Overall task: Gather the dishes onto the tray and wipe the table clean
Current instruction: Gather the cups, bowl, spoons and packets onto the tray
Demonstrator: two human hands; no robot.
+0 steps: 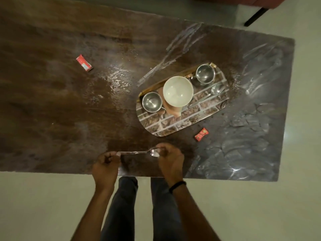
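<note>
A steel spoon [137,152] hangs level above the table's near edge. My left hand [106,166] pinches its handle tip and my right hand [171,160] holds its bowl end. Beyond them lies an oval tray [173,126] with a brick pattern. On it stand a white bowl [178,91], a steel bowl [152,102] at the left, another steel bowl [205,73] at the far right, and a second spoon [208,95]. A brownish item under the white bowl is partly hidden.
The dark marble table [60,110] carries a wet, crumb-strewn patch [118,79] left of the tray. A red wrapper [84,63] lies at the far left, another red wrapper [201,134] near the tray's right. My legs stand against the near edge.
</note>
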